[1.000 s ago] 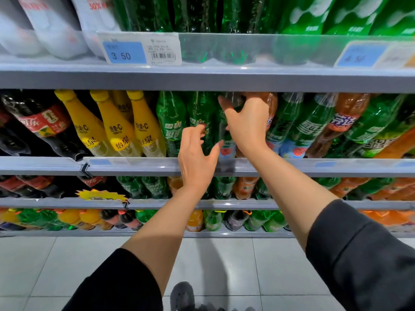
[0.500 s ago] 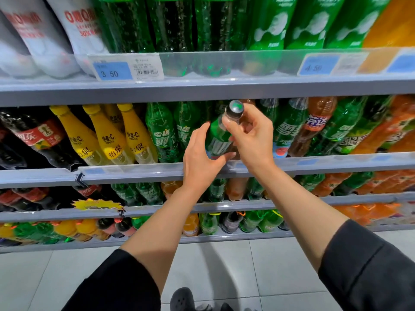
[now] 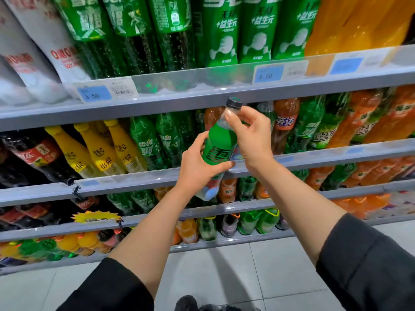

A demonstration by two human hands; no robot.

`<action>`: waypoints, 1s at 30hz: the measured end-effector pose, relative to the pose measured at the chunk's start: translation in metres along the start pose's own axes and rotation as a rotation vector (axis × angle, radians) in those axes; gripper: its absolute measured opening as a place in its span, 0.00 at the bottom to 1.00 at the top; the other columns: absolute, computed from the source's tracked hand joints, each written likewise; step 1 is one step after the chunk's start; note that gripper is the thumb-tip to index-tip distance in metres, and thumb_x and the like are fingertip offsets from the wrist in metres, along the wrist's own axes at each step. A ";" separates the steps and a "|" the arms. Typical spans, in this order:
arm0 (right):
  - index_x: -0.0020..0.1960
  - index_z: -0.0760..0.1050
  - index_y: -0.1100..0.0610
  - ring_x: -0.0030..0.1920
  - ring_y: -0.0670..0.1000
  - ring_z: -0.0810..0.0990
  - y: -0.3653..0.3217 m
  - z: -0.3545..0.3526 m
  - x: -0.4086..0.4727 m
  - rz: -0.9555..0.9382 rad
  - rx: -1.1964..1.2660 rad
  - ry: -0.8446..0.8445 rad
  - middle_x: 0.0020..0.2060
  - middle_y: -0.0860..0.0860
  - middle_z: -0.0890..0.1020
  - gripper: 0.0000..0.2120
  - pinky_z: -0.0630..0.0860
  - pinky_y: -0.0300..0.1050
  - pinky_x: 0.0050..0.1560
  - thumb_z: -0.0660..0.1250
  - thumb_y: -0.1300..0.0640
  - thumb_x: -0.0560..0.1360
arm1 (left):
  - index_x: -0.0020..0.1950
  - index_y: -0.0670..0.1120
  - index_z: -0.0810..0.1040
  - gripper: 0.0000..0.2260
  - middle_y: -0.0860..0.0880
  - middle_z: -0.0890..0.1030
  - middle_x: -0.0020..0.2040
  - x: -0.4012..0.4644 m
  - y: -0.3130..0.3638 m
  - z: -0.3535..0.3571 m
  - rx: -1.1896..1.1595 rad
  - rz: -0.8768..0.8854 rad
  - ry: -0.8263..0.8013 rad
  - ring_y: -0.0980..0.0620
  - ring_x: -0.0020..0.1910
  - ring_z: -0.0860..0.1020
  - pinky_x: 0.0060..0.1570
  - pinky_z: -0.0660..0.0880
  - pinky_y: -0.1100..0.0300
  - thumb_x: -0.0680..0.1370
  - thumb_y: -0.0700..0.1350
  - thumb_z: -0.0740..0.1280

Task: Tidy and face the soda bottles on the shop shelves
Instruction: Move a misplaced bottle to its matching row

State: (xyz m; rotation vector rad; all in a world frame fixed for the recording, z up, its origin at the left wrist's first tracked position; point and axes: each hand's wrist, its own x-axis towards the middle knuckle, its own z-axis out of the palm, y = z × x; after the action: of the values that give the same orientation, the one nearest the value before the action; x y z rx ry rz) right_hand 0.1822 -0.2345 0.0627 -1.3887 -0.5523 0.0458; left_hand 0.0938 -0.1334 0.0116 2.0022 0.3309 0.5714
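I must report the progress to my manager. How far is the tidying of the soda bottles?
Done: the yellow bottles stand in a row, labels forward. In hand: the left hand grips the body of a green-label bottle and the right hand pinches its neck, in front of the shelf. Left: placing it back; the mixed orange and green bottles at right look unsorted.

Brightness: bright, even, white indoor light.
Shadows: two soft arm shadows on the floor tiles [image 3: 258, 272]; deep shade behind the cola bottles [image 3: 27, 162].
Glare: pale sheen along the clear shelf rail [image 3: 202, 74].
Blur: price tags [image 3: 94, 95] smeared; lowest bottles soft.
Distortion: shelves bow and tilt toward the edges.
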 end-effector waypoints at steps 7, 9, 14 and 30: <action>0.45 0.78 0.73 0.31 0.42 0.73 0.020 -0.033 0.009 0.195 -0.006 -0.030 0.31 0.52 0.77 0.13 0.69 0.34 0.34 0.70 0.60 0.75 | 0.67 0.50 0.71 0.35 0.52 0.80 0.60 -0.012 -0.004 0.014 -0.200 -0.168 -0.267 0.56 0.60 0.78 0.61 0.75 0.56 0.64 0.38 0.80; 0.45 0.77 0.73 0.29 0.41 0.73 0.023 -0.036 0.009 0.222 -0.024 -0.027 0.31 0.52 0.76 0.13 0.69 0.35 0.33 0.70 0.60 0.75 | 0.68 0.50 0.69 0.35 0.53 0.80 0.59 -0.015 -0.003 0.021 -0.222 -0.186 -0.286 0.58 0.57 0.79 0.55 0.76 0.62 0.65 0.35 0.79; 0.45 0.77 0.67 0.26 0.37 0.71 0.029 -0.035 0.002 0.263 -0.099 -0.043 0.31 0.50 0.76 0.10 0.67 0.32 0.28 0.71 0.58 0.75 | 0.68 0.48 0.70 0.35 0.49 0.81 0.57 -0.024 -0.011 0.033 -0.240 -0.228 -0.165 0.54 0.55 0.81 0.54 0.78 0.59 0.65 0.35 0.79; 0.55 0.73 0.66 0.55 0.62 0.74 0.038 0.008 0.020 -0.163 -0.785 -0.068 0.52 0.63 0.78 0.13 0.69 0.53 0.54 0.65 0.57 0.77 | 0.69 0.46 0.66 0.37 0.44 0.80 0.57 -0.036 -0.050 -0.008 -0.274 -0.328 0.264 0.51 0.54 0.82 0.55 0.79 0.50 0.65 0.34 0.78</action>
State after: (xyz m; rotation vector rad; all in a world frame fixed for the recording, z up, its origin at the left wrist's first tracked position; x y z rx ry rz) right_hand 0.2073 -0.2123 0.0345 -2.1007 -0.7831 -0.2849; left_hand 0.0598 -0.1201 -0.0386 1.5693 0.6900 0.6337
